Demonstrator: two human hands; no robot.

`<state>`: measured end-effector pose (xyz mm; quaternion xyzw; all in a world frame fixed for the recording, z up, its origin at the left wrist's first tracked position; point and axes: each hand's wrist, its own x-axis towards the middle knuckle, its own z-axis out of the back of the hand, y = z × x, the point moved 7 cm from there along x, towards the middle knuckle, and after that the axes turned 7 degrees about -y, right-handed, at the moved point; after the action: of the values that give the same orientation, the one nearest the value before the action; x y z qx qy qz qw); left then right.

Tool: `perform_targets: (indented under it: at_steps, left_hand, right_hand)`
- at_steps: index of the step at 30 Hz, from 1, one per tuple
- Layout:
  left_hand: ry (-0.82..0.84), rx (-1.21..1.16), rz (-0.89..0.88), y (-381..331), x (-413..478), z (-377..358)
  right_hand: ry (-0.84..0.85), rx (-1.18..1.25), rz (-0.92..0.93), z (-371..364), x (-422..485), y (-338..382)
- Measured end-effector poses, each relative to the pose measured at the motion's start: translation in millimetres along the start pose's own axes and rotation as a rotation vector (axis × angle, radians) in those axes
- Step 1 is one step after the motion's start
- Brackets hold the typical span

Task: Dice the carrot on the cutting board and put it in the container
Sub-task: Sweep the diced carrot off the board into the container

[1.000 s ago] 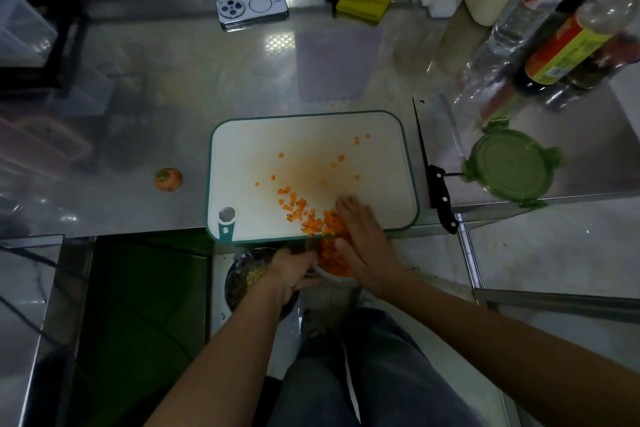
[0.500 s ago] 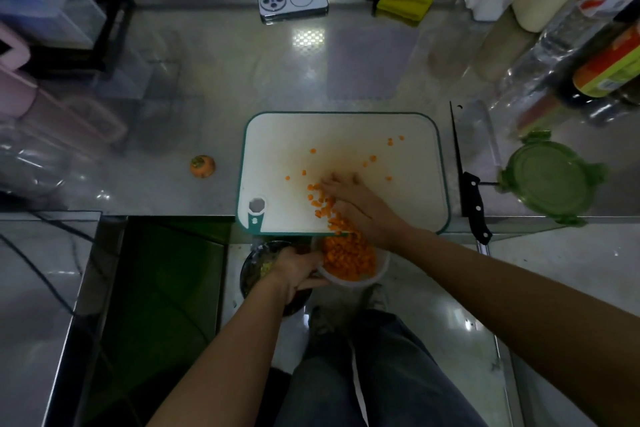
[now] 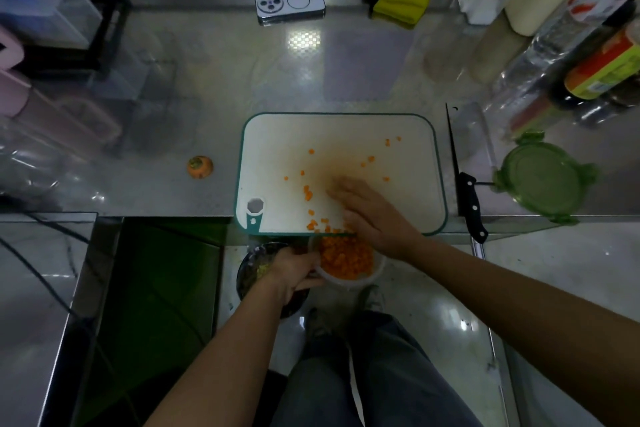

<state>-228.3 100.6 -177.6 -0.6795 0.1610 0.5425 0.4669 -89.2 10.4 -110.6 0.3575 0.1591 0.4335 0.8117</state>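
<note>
Grips the container with the left hand, fingers curled round its rim, just below the near edge of the cutting board; lays the right hand flat, fingers straight, beside carrot dice at that edge.

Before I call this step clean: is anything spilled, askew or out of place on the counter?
Two things. The knife lies right of the cutting board with its handle jutting past the counter edge, easy to knock off. A carrot stub sits on the counter left of the board.
</note>
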Motion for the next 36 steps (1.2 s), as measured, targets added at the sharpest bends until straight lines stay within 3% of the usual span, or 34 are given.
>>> perform_targets:
  at_steps: [3,8,13,17,23,28,36]
  left_hand:
    - [-0.021,-0.001,0.006,0.8,0.3,4.0]
    - [-0.030,-0.014,0.006,-1.6,1.3,4.1]
    - [-0.009,-0.008,-0.010,-4.5,1.3,2.4]
    - [0.003,-0.026,-0.003,-5.6,-0.2,6.1]
    - [0.002,-0.036,0.012,-5.3,2.2,17.7]
    - [-0.013,-0.039,0.010,-7.8,2.6,26.6]
    - [-0.031,-0.061,0.023,-8.7,2.5,31.4]
  right_hand:
    - [0.069,-0.139,0.012,-11.4,3.7,-11.5]
    - [0.261,-0.157,0.208,-34.6,-37.9,14.3]
    - [0.174,0.032,0.217,-15.9,-33.7,31.0]
    - [0.097,-0.071,0.126,-14.1,15.8,19.2]
    - [0.205,-0.193,0.123,-47.9,42.5,18.2]
    - [0.291,-0.005,0.264,-45.1,4.0,29.0]
    - [-0.029,0.189,0.116,-1.1,38.3,30.9]
